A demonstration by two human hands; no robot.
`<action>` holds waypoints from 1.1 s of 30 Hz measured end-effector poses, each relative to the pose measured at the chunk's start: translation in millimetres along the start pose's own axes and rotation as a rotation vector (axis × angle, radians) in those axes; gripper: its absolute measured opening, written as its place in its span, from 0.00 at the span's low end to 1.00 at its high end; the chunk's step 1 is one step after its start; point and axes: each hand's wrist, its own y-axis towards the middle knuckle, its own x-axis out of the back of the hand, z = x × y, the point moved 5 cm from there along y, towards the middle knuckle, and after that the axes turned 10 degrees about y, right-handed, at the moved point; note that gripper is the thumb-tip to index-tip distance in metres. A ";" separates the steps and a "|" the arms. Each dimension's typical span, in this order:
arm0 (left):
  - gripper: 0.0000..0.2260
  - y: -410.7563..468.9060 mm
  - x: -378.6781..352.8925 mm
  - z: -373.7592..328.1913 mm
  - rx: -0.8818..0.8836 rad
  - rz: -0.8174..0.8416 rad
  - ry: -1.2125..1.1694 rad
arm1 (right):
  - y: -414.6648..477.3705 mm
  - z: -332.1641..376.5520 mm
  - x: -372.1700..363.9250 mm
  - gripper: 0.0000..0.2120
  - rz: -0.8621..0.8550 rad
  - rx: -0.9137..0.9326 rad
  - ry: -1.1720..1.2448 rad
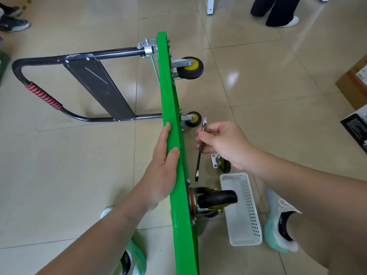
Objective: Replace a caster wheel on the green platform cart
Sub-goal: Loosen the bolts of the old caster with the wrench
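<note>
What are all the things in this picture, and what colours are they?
green platform cart: 1, green, standing on its edge on the floor, centre
handle: 1, black with red grip, sticking out to the left
fitted wheels: 3, black with yellow hubs, on the cart's right side
basket: 1, white, floor beside the nearest wheel
loose caster: 1, dark with silver plate, floor beyond the basket, partly hidden
wrench: 1, silver, in the right hand
boxes: 2, brown and black, right edge
bystanders: 2, dark trousers top right, dark shoes top left
left hand: 1, rests on the cart's top edge
right hand: 1, pinches the wrench
shoes: 2, mint and white, bottom
</note>
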 end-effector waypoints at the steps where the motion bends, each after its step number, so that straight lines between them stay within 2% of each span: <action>1: 0.25 -0.9 -0.2 -0.6 0.001 0.001 -0.002 | 0.6 4.7 0.7 0.06 -0.009 0.004 -0.007; 13: 0.25 -52.3 -8.1 -2.4 0.058 0.023 -0.038 | -46.4 38.9 3.1 0.04 0.033 0.063 0.032; 18: 0.25 -82.2 -14.6 3.4 0.071 0.039 -0.019 | -81.7 32.9 -5.2 0.04 0.097 0.018 0.024; 24: 0.22 -103.5 -23.7 12.4 0.146 0.037 -0.154 | -99.2 18.3 -23.2 0.04 0.145 0.015 -0.038; 33: 0.21 -105.8 -29.3 15.6 0.217 0.056 -0.221 | -99.8 21.4 -34.1 0.05 0.116 0.031 -0.041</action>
